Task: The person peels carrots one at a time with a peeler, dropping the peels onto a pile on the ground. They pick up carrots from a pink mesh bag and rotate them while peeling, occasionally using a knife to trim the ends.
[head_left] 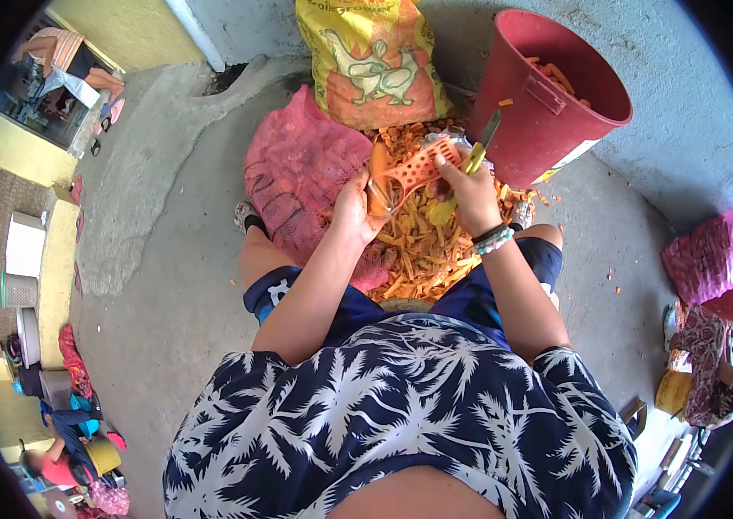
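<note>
My left hand (358,206) is closed around an orange carrot (378,177), which points up and away from me. In my right hand (473,195) are an orange peeler (422,169) with a perforated handle and a knife (492,130) with a yellowish handle, its blade pointing up. The peeler's head is close against the carrot. Below both hands lies a heap of orange peelings (418,251) between my legs. To the left of the heap rests a pink mesh sack (301,173).
A red bucket (513,112) holding carrots stands at the front right, beside a yellow printed sack (375,69). A purple sack (708,259) lies at far right. People sit or stand at the left and right edges.
</note>
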`<state>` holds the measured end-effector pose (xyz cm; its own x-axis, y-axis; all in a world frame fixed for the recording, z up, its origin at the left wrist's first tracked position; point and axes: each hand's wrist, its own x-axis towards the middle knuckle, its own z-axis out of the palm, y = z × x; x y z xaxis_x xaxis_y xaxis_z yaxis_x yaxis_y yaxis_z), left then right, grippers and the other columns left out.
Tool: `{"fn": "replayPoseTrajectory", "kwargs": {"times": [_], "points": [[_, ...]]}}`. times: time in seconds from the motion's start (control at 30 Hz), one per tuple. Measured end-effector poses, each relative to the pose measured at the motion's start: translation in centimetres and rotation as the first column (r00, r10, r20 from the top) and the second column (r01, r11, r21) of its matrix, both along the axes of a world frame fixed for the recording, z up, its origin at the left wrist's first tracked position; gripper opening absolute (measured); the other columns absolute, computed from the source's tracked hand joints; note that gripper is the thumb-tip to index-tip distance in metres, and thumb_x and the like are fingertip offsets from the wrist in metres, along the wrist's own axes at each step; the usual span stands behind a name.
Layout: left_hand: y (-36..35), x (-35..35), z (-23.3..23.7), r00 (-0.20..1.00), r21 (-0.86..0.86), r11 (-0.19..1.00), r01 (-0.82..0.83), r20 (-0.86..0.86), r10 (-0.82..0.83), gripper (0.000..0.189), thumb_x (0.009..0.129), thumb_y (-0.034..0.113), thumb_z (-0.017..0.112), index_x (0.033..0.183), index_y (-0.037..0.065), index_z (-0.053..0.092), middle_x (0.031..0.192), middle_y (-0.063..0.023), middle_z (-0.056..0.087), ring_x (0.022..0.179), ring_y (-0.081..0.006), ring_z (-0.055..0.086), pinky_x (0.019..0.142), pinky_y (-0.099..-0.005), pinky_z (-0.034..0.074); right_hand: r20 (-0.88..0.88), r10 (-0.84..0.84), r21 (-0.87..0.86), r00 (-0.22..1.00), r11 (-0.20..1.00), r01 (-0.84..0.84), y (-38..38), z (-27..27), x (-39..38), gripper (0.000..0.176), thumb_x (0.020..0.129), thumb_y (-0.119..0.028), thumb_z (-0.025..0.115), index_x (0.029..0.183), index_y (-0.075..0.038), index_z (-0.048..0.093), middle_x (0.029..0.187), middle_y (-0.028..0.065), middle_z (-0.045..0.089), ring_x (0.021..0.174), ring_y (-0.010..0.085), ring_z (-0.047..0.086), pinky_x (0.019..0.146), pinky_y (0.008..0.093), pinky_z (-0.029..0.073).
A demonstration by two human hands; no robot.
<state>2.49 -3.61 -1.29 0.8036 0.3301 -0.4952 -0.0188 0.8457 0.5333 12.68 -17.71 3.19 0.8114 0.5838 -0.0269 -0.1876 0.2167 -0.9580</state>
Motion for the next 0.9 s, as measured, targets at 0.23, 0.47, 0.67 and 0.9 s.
{"fn": "replayPoseTrajectory", "kwargs": {"times": [0.23, 0.47, 0.67, 0.9], "points": [[-1.5, 0.9, 1.5, 0.983, -0.059, 0.993, -0.107, 0.142, 0.114, 0.033, 0.093, 0.025, 0.032, 0.119, 0.010, 0.045, 0.104, -0.0083, 0.054, 0.094, -0.0223, 0.054, 0.078, -0.0399, 0.045, 0.124, -0.032, -0.062, 0.992, 0.997, 0.040, -0.4, 0.2, -0.1, 0.032, 0.075, -0.001, 0.065, 0.102, -0.002, 0.048, 0.080, 0.0031, 0.059, 0.064, 0.0082, 0.056, 0.053, 0.0212, 0.045], [-1.9, 0.8, 1.1, 0.993, 0.022, 0.993, -0.117, 0.026, 0.117, 0.033, 0.095, 0.027, 0.033, 0.119, 0.008, 0.045, 0.107, -0.0061, 0.053, 0.089, -0.0151, 0.055, 0.077, -0.0334, 0.046, 0.386, 0.027, -0.142, 0.922, 0.989, 0.030, -0.3, -1.1, 1.0, 0.041, 0.063, -0.003, 0.075, 0.096, -0.002, 0.052, 0.087, 0.0043, 0.061, 0.078, 0.0114, 0.058, 0.069, 0.0257, 0.048], [-2.9, -0.3, 0.8, 1.000, 0.101, 0.995, 0.002, 0.026, -0.005, 0.034, 0.093, 0.029, 0.036, 0.112, 0.003, 0.048, 0.093, -0.0082, 0.057, 0.079, -0.0165, 0.057, 0.068, -0.0313, 0.048, 0.565, 0.028, -0.214, 0.825, 0.970, 0.114, 1.2, 0.1, 3.6, 0.040, 0.062, -0.005, 0.077, 0.092, -0.001, 0.053, 0.085, 0.0062, 0.062, 0.077, 0.0128, 0.058, 0.067, 0.0277, 0.047], [-0.9, -1.9, 0.7, 0.995, 0.055, 0.996, 0.070, 0.074, -0.074, 0.036, 0.092, 0.033, 0.039, 0.109, 0.003, 0.048, 0.089, -0.0102, 0.057, 0.073, -0.0194, 0.058, 0.062, -0.0307, 0.049, 0.441, -0.152, -0.183, 0.884, 0.950, 0.255, 1.4, -1.5, 9.6, 0.035, 0.065, -0.009, 0.075, 0.088, 0.001, 0.050, 0.084, 0.0073, 0.062, 0.071, 0.0149, 0.059, 0.063, 0.0278, 0.048]]}}
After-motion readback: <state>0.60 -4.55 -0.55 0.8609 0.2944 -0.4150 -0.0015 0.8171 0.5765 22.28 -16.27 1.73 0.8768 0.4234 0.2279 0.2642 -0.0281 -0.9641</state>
